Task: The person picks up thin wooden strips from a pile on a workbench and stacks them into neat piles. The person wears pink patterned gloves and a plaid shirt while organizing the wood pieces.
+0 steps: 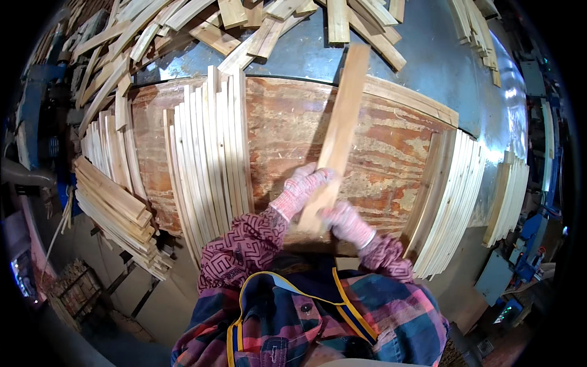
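Observation:
A long, flat wooden board (343, 122) slants away from me over the plywood worktop (287, 116), its far end reaching past the worktop's back edge. My left hand (304, 186), in a pinkish knitted glove, is closed round the board's left side near its lower part. Beside the near end, on the right edge, is my right hand (348, 223) in a matching glove. Its fingers are at the board but smeared by motion, so their grip is unclear.
A row of upright-edged wooden strips (211, 153) stands left of the board, another row (449, 202) to the right. Loose planks (263, 37) lie heaped on the blue metal table (428, 67) at the back. Stacked boards (116, 208) sit at the far left, and machinery (523, 244) at the far right.

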Tool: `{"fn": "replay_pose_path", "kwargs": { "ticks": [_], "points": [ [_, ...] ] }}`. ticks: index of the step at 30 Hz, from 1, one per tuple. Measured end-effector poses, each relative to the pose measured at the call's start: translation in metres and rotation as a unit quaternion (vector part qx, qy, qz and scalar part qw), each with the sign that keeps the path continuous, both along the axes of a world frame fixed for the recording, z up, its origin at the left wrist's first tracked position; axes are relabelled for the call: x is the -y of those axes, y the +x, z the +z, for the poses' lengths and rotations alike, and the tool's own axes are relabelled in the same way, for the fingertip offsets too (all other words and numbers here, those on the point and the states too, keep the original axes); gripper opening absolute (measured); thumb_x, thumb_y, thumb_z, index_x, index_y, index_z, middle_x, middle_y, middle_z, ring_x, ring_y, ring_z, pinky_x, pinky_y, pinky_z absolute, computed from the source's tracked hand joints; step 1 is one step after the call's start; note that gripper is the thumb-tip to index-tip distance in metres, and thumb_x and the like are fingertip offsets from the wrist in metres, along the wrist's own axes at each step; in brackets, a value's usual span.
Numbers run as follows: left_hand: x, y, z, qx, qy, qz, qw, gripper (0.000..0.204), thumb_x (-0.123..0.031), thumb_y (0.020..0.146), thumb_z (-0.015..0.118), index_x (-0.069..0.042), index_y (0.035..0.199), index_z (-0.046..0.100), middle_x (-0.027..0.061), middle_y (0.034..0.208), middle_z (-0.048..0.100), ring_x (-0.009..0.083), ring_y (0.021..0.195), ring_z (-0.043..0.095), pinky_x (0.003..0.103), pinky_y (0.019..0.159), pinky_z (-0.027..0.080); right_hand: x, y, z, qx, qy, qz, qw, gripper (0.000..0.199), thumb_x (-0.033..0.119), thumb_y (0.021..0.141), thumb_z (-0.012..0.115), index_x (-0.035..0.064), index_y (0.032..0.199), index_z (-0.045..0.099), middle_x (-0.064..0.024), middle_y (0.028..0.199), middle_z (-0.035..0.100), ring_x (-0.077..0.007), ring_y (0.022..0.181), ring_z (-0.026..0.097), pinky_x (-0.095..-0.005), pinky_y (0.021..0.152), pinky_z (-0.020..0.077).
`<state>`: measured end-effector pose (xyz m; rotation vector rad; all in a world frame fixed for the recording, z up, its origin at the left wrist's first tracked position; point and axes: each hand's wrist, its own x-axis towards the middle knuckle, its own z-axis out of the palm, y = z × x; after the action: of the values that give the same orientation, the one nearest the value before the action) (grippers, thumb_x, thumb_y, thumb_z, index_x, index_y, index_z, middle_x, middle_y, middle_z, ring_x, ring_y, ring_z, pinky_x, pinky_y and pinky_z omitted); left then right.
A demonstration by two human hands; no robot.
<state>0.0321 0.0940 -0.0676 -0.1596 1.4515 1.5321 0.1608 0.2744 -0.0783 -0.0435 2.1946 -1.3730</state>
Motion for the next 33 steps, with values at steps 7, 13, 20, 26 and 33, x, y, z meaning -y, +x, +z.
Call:
{"fn": "replay_pose_path", "kwargs": {
  "ticks": [7, 13, 20, 26, 33],
  "points": [
    [0.068, 0.066, 0.010, -0.540, -0.312, 0.027, 0.781, 0.043, -0.018, 0.077, 0.077, -0.003, 0.115, 0.068, 0.0204, 0.137, 0.054, 0.0495, 0.126, 0.047, 0.056, 0.105, 0.042, -0.099, -0.171, -0.016, -0.035, 0.153, -0.277, 0.948, 0.069, 0.058, 0.090, 0.062, 0.0084, 0.137, 0.059, -0.0168, 0.117, 0.071, -0.0290, 0.103, 0.070, -0.0434, 0.090, 0.0550],
    [0.098, 0.073, 0.007, -0.454, -0.601, -0.140, 0.643, 0.076, -0.025, 0.073, 0.076, -0.014, 0.142, 0.046, 0.0251, 0.143, 0.039, 0.0525, 0.130, 0.036, 0.065, 0.112, 0.029, -0.117, -0.409, -0.023, -0.144, 0.401, -0.300, 0.854, 0.100, 0.056, 0.078, 0.073, 0.0068, 0.154, 0.031, -0.0267, 0.145, 0.048, -0.0409, 0.128, 0.056, -0.0461, 0.107, 0.0454],
    [0.109, 0.074, -0.002, -0.448, -0.598, -0.172, 0.642, 0.079, -0.030, 0.077, 0.075, -0.010, 0.146, 0.041, 0.0279, 0.148, 0.036, 0.0524, 0.135, 0.033, 0.064, 0.114, 0.026, -0.127, -0.406, -0.049, -0.117, 0.408, -0.299, 0.855, 0.075, 0.046, 0.076, 0.070, 0.0037, 0.133, 0.044, -0.0313, 0.124, 0.063, -0.0433, 0.118, 0.062, -0.0507, 0.098, 0.0490],
    [0.157, 0.075, -0.006, -0.467, -0.517, -0.025, 0.717, 0.079, -0.040, 0.090, 0.066, 0.000, 0.152, 0.036, 0.0288, 0.153, 0.035, 0.0482, 0.138, 0.034, 0.056, 0.117, 0.027, -0.085, -0.149, -0.036, -0.061, 0.114, -0.325, 0.937, 0.082, 0.032, 0.083, 0.073, 0.0093, 0.151, 0.033, -0.0221, 0.113, 0.069, -0.0321, 0.102, 0.069, -0.0425, 0.088, 0.0550],
    [0.329, 0.071, -0.034, -0.248, -0.644, 0.155, 0.708, 0.075, -0.049, 0.101, 0.051, 0.006, 0.150, 0.035, 0.0306, 0.144, 0.049, 0.0444, 0.132, 0.048, 0.045, 0.114, 0.035, 0.125, 0.082, -0.031, 0.195, -0.338, -0.323, 0.862, 0.059, 0.022, 0.079, 0.081, 0.0075, 0.131, 0.058, -0.0106, 0.106, 0.067, -0.0231, 0.098, 0.067, -0.0367, 0.085, 0.0576]
  ]
}}
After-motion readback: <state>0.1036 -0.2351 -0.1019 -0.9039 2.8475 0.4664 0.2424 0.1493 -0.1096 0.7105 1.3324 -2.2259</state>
